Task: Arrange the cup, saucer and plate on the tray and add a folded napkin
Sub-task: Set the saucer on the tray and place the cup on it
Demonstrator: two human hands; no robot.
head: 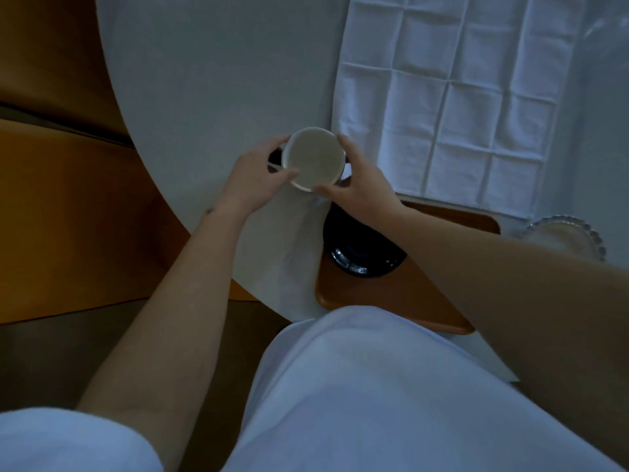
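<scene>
Nearest is the person's pale clothing, and past it the edge of a round white table point(211, 80) with brown wooden flooring to the left. A wooden tray point(391, 294) sits at the near edge of the table, carrying a dark saucer point(360, 257) at its left end. A clear glass plate point(565, 238) rests on the table just right of the tray. Beyond the saucer, a pale cup point(313, 158) is gripped between both hands: the left hand point(255, 178) curls its fingers point(284, 173) on the left rim, the right hand point(360, 185) presses the right side. Farthest, an unfolded white napkin point(452, 97) lies flat.
</scene>
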